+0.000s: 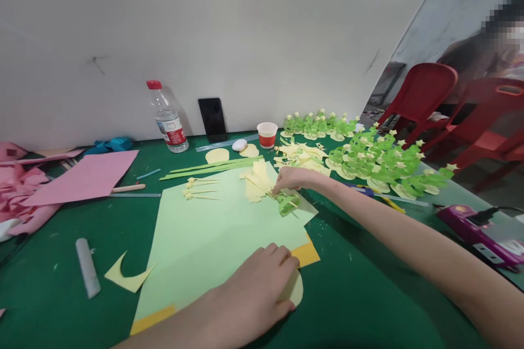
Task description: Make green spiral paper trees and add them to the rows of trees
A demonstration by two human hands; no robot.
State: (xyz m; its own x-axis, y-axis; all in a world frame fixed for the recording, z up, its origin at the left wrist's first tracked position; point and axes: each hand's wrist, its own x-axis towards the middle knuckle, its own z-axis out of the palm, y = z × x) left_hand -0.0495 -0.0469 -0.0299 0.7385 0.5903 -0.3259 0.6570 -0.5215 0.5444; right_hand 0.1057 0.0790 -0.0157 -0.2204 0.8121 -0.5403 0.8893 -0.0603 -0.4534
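The right hand (291, 179) has its fingers bunched close together, right by a curly green paper piece (289, 205) on the big pale green sheet (196, 240). I cannot tell if it pinches the curl. The left hand (264, 275) bends over 1 yellow paper circle (296, 287) by the sheet's near edge, but its grip is hidden. The curl looks light and bendy (easy to squash!), so hold its edge softly.

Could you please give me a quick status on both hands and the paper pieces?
Left hand on yellow disc. Right hand at green curl, grip unclear. Yellow strips close beside it.
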